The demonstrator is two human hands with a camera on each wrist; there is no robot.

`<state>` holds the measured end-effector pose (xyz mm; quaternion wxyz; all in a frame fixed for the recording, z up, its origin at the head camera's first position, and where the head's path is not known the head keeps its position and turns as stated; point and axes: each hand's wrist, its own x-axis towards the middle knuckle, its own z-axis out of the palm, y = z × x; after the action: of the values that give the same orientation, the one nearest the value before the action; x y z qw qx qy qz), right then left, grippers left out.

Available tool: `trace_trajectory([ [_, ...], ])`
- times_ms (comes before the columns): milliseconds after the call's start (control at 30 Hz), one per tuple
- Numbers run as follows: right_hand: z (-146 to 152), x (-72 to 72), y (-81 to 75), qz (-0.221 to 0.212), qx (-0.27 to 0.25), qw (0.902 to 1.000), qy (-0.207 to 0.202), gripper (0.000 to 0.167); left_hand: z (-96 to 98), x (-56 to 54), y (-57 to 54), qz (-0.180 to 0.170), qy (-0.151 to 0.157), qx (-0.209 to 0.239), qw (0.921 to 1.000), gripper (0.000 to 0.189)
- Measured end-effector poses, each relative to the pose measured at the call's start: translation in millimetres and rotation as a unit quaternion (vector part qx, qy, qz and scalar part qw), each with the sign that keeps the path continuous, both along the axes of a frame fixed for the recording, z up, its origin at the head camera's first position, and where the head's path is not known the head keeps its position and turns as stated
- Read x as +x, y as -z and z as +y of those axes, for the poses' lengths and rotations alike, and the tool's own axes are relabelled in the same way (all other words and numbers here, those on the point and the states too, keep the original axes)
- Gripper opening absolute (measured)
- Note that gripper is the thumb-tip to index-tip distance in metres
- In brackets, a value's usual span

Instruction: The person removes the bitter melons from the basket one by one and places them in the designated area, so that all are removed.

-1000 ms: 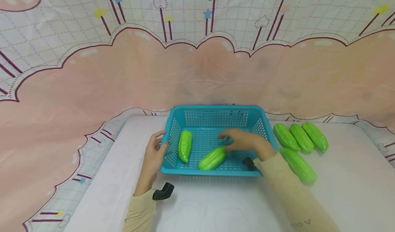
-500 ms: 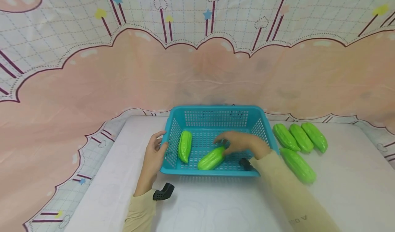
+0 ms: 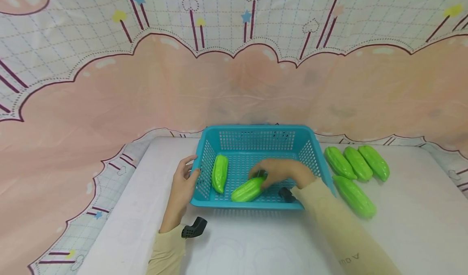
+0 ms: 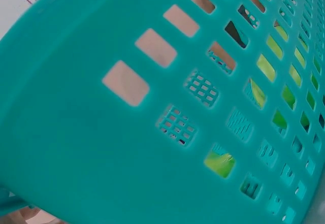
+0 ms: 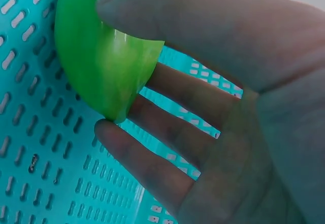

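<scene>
- Currently grips a green gourd [image 3: 245,191] by its upper right end with the right hand [image 3: 279,171], thumb laid across one side and fingers along the opposite one, as in the right wrist view.
- Has this gourd low inside the blue basket [image 3: 256,206], at the lower centre of the frame, slanted, with its lower left end near the front wall.
- Touches the basket's left side from outside with the left hand [image 3: 182,185], left of centre; cannot tell a firm hold from mere contact.
- Has a second gourd [image 3: 219,173] inside the same basket, lengthwise near the left wall, apart from the gripped one.
- Has, at the right of the frame on the white table [image 3: 256,246], three gourds [image 3: 357,163] in a slanted row, and a fourth gourd [image 3: 354,196] just below.
- Wears beige sleeves [image 3: 343,226], with a small black device [image 3: 195,227] at each wrist.
- Faces a pink and white printed cloth [image 3: 234,88] across the upper frame.
</scene>
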<state>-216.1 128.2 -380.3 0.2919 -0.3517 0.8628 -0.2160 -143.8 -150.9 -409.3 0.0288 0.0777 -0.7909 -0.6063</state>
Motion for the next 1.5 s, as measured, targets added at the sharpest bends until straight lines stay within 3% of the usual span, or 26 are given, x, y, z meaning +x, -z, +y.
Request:
trace_trajectory([
  [867,-2.3,5.4,-6.7,0.016,0.014,0.9998,-0.006,0.039,-0.1,0.0,0.3,0.004,0.003,-0.003,1.0000,0.045],
  [1500,12.6,15.2,-15.8,0.061,-0.021,0.9979,0.001,0.042,-1.7,-0.5,2.5,0.007,0.000,-0.003,1.0000,0.046],
])
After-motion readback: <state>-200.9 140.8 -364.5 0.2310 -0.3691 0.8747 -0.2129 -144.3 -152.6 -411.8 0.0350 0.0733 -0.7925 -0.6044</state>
